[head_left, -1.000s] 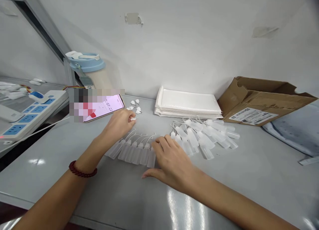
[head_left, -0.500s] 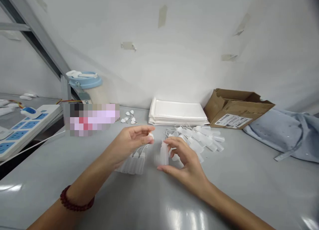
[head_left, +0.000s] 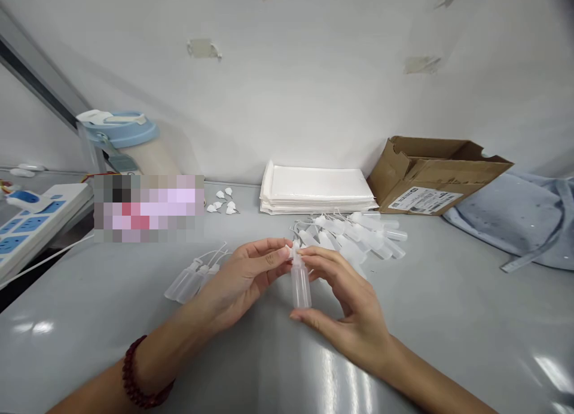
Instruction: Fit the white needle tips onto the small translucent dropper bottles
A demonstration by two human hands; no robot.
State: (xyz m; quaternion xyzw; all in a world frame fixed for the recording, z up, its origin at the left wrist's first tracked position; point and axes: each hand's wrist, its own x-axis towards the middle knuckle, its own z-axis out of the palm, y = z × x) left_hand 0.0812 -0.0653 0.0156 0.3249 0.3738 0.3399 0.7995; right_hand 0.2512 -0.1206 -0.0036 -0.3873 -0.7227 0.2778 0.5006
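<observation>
My right hand point(head_left: 347, 297) grips a small clear plastic squeeze bottle point(head_left: 301, 287) upright, thumb near its base and fingers by its neck. At the bottle's top, my left hand point(head_left: 255, 270) pinches a small white cap point(head_left: 290, 253), mostly covered by the fingers. Whether the cap sits on the neck or only beside it, I cannot tell. Left of my left hand, several similar bottles point(head_left: 191, 281) with thin bent tubes lie in a row, partly hidden by the wrist. Behind my right hand lies a pile of more such bottles point(head_left: 354, 238).
Several white needle-tipped caps point(head_left: 230, 207) lie at the back. White padded envelopes point(head_left: 318, 187) are stacked by the wall, next to an open cardboard box point(head_left: 442, 175). Blue cloth point(head_left: 529, 217) lies at right. A tumbler point(head_left: 130, 139) and a power strip point(head_left: 40, 223) stand at left.
My left hand has moved right and brought the white cap to the bottle's top. The bottle stays in my right hand. The view has shifted, showing more of the row of bottles.
</observation>
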